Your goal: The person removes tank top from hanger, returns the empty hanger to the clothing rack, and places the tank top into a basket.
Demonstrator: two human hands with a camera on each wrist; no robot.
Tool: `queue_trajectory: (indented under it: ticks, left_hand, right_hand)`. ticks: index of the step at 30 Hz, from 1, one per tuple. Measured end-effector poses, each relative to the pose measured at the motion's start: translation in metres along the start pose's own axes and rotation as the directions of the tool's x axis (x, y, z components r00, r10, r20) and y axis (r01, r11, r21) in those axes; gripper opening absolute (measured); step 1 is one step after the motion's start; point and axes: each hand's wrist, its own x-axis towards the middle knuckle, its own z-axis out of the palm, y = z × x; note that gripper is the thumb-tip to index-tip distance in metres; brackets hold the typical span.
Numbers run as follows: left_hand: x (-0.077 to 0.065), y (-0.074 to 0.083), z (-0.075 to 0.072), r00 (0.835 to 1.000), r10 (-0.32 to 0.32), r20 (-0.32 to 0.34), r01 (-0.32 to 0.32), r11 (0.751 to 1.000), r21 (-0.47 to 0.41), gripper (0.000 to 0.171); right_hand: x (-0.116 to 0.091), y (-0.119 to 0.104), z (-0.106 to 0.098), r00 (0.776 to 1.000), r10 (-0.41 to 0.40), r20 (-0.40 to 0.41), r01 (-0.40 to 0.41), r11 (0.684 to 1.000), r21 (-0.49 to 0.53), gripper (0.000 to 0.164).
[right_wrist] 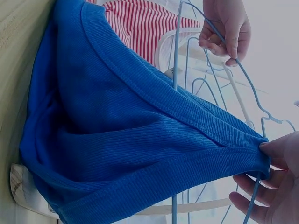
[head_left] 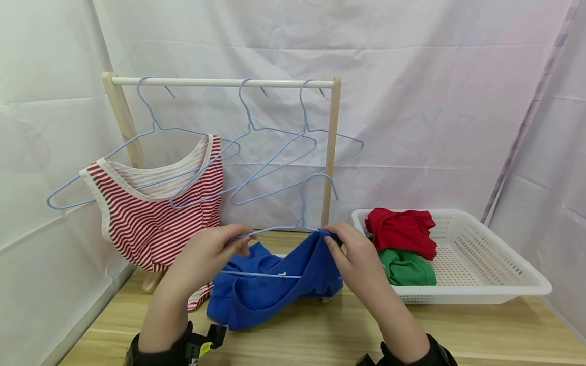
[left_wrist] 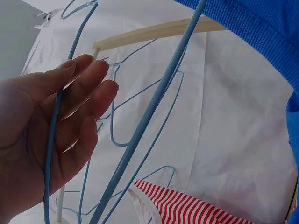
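A blue ribbed sleeveless top hangs partly on a light blue wire hanger, held above the table. One strap is over the hanger's right shoulder, where my right hand pinches fabric and wire between thumb and fingers. My left hand holds the bare left shoulder of the hanger, thumb against fingers, as the left wrist view also shows. The bottom bar passes across the front of part of the top. The other strap lies low, off the left shoulder. The hanger's hook points up and to the right.
Behind stands a wooden rack with several blue hangers; a red-striped top hangs on the leftmost. To the right, a white basket holds a red garment and a green garment. White cloth surrounds the wooden table.
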Motion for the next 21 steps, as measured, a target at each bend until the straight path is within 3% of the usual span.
queue_trajectory:
  ticks: [9,14,17,21]
  left_hand:
    - [-0.005,-0.007,-0.010,0.989,0.092,-0.115,-0.082,0.993,0.087,0.013]
    - [-0.008,-0.009,-0.015,0.978,0.109,-0.181,-0.085,0.987,0.136,0.013]
    - [-0.009,-0.010,-0.018,0.964,0.133,-0.229,-0.093,0.980,0.177,0.014]
    - [-0.009,-0.010,-0.021,0.933,0.182,-0.311,-0.106,0.964,0.246,0.017]
  right_hand:
    - [0.001,0.001,0.000,1.000,0.018,0.013,-0.018,1.000,-0.009,0.016]
    - [0.001,0.003,0.000,1.000,0.024,0.014,-0.024,1.000,-0.020,0.018]
    - [0.002,0.005,0.000,0.999,0.031,0.014,-0.030,0.999,-0.025,0.018]
    - [0.003,0.008,-0.001,0.999,0.041,0.011,-0.041,0.999,-0.024,0.017]
